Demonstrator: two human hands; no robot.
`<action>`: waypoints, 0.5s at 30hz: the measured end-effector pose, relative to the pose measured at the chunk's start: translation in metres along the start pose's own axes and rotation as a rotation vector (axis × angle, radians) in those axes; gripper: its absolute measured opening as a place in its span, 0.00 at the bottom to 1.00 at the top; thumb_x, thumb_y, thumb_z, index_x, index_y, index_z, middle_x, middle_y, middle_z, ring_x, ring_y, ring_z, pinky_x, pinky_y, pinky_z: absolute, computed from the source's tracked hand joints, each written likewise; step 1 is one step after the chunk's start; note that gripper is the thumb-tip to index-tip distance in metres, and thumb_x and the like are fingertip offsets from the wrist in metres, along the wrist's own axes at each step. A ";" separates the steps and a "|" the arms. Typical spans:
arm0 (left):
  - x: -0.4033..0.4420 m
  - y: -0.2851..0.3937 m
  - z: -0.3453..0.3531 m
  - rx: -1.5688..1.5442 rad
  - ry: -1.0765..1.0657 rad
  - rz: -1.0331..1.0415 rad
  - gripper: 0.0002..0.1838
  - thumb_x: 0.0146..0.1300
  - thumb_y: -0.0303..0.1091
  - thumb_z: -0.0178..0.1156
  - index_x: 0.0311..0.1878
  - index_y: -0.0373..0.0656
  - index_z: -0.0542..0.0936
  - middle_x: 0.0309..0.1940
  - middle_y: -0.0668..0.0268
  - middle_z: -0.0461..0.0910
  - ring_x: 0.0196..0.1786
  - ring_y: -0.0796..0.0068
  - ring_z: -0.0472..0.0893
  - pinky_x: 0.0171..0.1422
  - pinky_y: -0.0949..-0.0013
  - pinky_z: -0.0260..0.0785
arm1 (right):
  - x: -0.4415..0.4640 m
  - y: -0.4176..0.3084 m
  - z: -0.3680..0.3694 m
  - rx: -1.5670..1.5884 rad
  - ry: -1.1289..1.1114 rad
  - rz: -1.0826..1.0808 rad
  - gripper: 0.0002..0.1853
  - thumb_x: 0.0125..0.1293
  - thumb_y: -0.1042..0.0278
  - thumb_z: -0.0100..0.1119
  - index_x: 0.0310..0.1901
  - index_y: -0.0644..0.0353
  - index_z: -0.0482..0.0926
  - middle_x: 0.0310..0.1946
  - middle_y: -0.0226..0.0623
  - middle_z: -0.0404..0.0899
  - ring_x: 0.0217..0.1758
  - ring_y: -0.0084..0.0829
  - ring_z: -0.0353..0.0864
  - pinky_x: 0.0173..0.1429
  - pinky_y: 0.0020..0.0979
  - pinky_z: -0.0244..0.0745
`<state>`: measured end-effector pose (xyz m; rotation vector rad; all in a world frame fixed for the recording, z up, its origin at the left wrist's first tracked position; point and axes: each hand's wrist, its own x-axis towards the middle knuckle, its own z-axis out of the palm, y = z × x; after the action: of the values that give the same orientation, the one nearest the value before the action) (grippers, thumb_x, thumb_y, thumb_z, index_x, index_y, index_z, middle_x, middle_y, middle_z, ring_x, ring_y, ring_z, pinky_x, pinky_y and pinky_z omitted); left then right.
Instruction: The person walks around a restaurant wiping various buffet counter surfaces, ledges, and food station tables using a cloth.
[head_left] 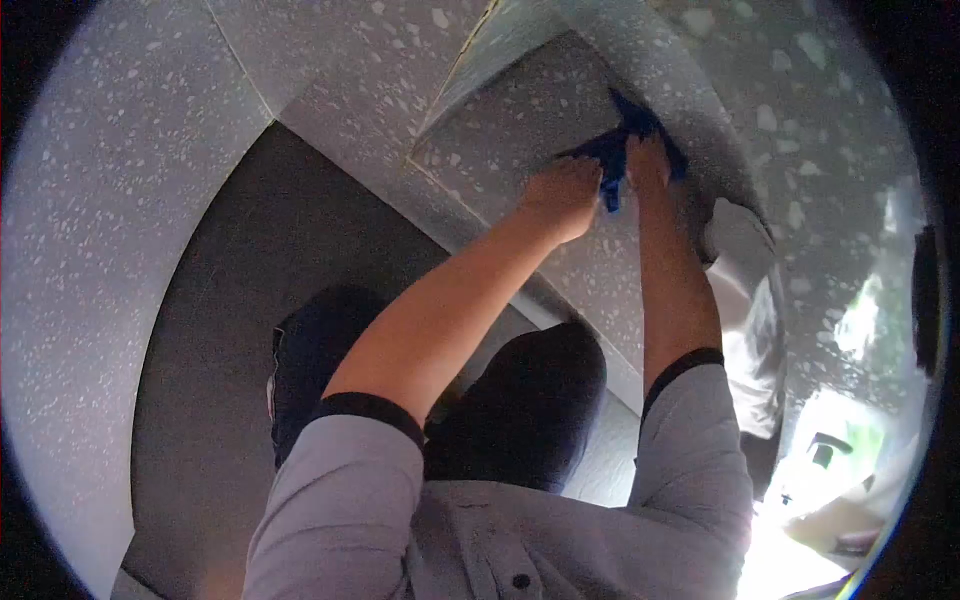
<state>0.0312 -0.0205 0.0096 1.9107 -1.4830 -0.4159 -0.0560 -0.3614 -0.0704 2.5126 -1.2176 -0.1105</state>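
A dark blue cloth (pixel 637 120) is bunched between my hands, with pointed corners sticking out, over a speckled grey terrazzo surface (pixel 540 95). My left hand (pixel 568 195) is closed on the cloth's near left part, its fingers curled. Just to the right, my right hand (pixel 648 163) grips the same cloth, most of its fingers hidden by the blue folds. A small loose end of the cloth hangs down between the two hands. Both forearms stretch forward from short grey sleeves with dark cuffs.
A crumpled whitish bag-like thing (pixel 745 250) lies right of my right forearm. Speckled terrazzo walls (pixel 120 230) rise on the left and right. Edges with yellowish seams (pixel 440 180) run near my left hand. Below are dark grey flooring (pixel 240 300) and my bent knees (pixel 540 390).
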 end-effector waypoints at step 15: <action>-0.045 -0.024 -0.035 0.112 0.472 0.166 0.24 0.64 0.30 0.59 0.64 0.38 0.74 0.70 0.41 0.70 0.72 0.42 0.70 0.75 0.48 0.64 | -0.170 -0.161 -0.132 0.229 0.253 -0.465 0.35 0.66 0.56 0.55 0.73 0.59 0.67 0.78 0.46 0.61 0.80 0.47 0.60 0.82 0.48 0.55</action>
<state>0.0569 0.0359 0.0119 1.7909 -1.3483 0.1897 -0.0139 -0.1013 -0.0154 2.8557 -0.5623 0.2407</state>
